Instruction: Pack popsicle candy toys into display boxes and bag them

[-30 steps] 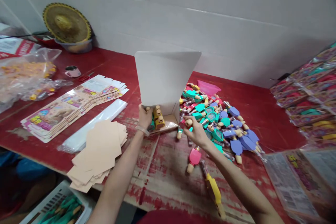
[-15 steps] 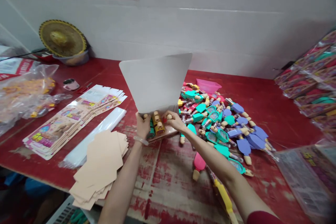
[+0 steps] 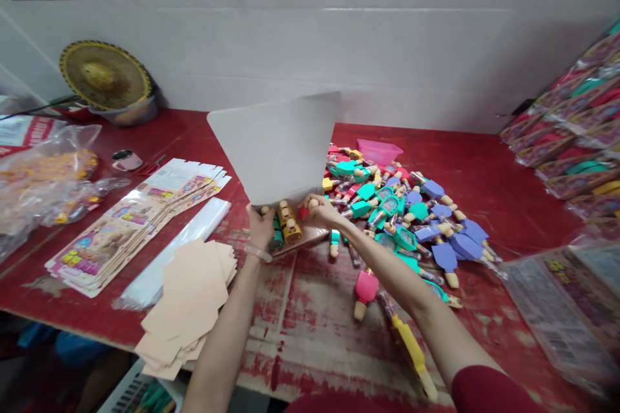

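Note:
An open cardboard box (image 3: 299, 246) stands on the table in front of me, with a tall pale grey back panel (image 3: 278, 148) rising behind it. Inside are yellow pieces (image 3: 289, 227) with beige animal-shaped tops, and a green piece (image 3: 277, 232) to their left. My left hand (image 3: 261, 229) is closed around the box's left side, its thumb close to the green piece. At the right end, the fingers of my right hand (image 3: 322, 210) pinch a red piece (image 3: 304, 212) with a round beige top; its lower part is hidden.
A heap of green, purple and red paddle-shaped toys (image 3: 392, 206) spreads to the right, with a yellow one (image 3: 409, 345) near my right forearm. Beige cards (image 3: 188, 297), clear plastic sleeves (image 3: 194, 239) and flat printed boxes (image 3: 121, 226) lie left. Filled packs (image 3: 576, 142) are stacked far right.
The view has shifted slightly to the right. Both hands stay at the box, and the red piece remains in my right fingers with little visible movement.

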`<state>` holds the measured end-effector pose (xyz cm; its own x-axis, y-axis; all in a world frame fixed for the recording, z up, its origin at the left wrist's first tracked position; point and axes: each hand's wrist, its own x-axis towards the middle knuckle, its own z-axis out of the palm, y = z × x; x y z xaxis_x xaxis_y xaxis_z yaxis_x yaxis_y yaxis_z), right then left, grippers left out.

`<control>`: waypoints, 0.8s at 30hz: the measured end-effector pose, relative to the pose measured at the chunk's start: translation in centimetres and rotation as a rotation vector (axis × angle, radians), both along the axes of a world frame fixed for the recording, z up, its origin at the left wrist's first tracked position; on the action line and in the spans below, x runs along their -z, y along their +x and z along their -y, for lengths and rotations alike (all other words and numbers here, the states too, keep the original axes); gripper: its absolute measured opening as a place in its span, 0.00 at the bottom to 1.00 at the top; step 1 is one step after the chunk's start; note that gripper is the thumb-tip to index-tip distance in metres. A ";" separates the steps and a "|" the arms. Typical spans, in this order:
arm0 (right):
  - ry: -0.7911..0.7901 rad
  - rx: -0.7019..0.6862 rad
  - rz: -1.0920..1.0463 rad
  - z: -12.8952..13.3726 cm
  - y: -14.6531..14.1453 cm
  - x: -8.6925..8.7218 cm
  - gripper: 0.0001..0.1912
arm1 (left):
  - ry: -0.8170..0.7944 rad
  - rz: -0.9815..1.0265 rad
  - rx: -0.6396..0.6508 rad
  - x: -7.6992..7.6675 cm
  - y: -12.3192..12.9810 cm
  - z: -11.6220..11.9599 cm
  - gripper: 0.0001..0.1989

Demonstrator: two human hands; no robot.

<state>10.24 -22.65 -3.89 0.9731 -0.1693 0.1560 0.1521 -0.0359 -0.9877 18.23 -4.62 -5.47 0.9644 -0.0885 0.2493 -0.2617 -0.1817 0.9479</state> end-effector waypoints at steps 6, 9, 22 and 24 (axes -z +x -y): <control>0.041 -0.052 -0.073 -0.2 1.1 -0.7 0.09 | -0.010 -0.026 -0.018 -0.1 0.0 0.1 0.16; 0.038 -0.053 -0.084 -0.5 1.0 -0.4 0.09 | -0.019 -0.034 -0.017 -0.3 0.0 0.1 0.15; -0.237 -0.021 -0.267 0.1 4.3 -1.3 0.14 | 0.024 -0.052 -0.002 -1.2 0.0 0.0 0.15; -0.270 0.022 -0.280 -0.8 4.6 -1.3 0.16 | 0.037 -0.049 0.001 -1.6 -0.3 0.0 0.15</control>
<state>14.81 -21.89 -2.57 0.9809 -0.1800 -0.0736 -0.1261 -0.3007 -0.9453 17.96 -4.64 -3.83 0.9752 -0.0978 0.1987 -0.2157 -0.2167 0.9521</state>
